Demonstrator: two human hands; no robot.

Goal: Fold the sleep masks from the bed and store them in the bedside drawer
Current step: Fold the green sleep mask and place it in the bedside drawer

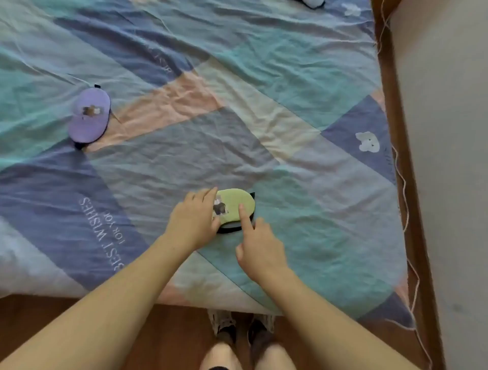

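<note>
Pressing green mask (233,204): left hand (194,221) flat, right hand (260,248) index extended; purple mask (89,115) apart.

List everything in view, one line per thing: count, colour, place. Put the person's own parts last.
green mask: 1, light green with dark strap, near bed edge, under both hands
purple mask: 1, lilac, dark trim, left on the quilt
third mask: 1, pale, dark edge, cut off at top edge
quilt: 1, teal, blue, peach patches, covers the bed
bed frame: 1, brown wood, right side
cord: 1, white, along the quilt's right edge
floor: brown wood, bottom
shoes: 2, grey patterned, on floor
left hand: rests on the green mask
right hand: index finger presses the green mask
</note>
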